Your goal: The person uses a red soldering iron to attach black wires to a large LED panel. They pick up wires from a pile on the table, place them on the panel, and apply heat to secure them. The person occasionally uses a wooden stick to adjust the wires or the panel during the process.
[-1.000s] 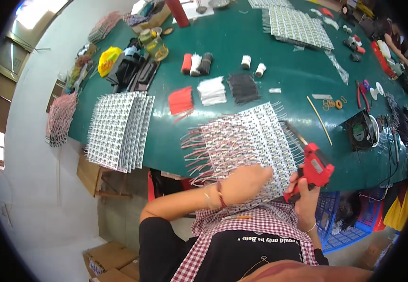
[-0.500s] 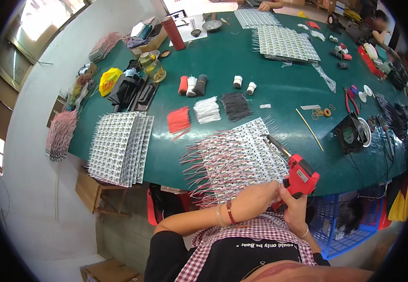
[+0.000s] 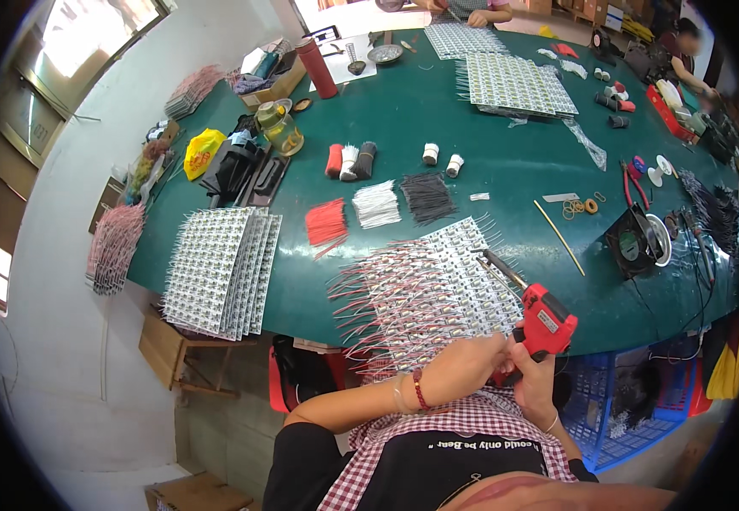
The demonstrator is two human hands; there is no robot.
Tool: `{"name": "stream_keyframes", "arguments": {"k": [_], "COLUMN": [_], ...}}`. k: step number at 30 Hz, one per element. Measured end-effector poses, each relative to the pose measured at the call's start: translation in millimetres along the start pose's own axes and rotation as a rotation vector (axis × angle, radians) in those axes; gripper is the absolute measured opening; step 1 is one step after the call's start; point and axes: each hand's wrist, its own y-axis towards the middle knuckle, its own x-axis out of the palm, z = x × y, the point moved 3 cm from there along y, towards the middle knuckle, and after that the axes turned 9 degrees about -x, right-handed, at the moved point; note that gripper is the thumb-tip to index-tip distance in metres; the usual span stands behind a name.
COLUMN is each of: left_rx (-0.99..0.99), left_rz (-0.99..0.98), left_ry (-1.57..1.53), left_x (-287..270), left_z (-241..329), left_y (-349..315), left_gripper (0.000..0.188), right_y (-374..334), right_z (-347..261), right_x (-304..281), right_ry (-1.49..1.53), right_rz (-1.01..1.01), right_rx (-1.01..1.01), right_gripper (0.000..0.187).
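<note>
My right hand is wrapped round the grip of a red soldering gun. Its metal tip points up and left over a white circuit board panel. Red and white wires stick out in rows across the panel's left part. My left hand is closed beside the gun's grip, over the panel's near edge. Whatever its fingers pinch is hidden. Beyond the panel lie piles of red wires, white wires and black wires.
Several board panels lean in a stack on the left. A thin stick and a small black fan lie to the right on the green table. Across the table, a co-worker's hand is near another panel.
My hands and the soldering gun stay almost in place. The view has shifted slightly, showing more of the co-worker at the far side. The person at far right has lowered an arm.
</note>
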Motion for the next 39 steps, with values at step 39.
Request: {"name": "stream_keyframes", "arguments": {"k": [39], "left_rx": [0.114], "left_rz": [0.144], "left_ry": [0.128], "left_x": [15], "left_z": [-16], "left_y": [-9], "left_gripper": [0.01], "right_y": [-17], "right_z": [-15], "right_x": [6], "right_ry": [-0.574], "right_rz": [0.059], "right_rx": [-0.043], "right_gripper": [0.011]}}
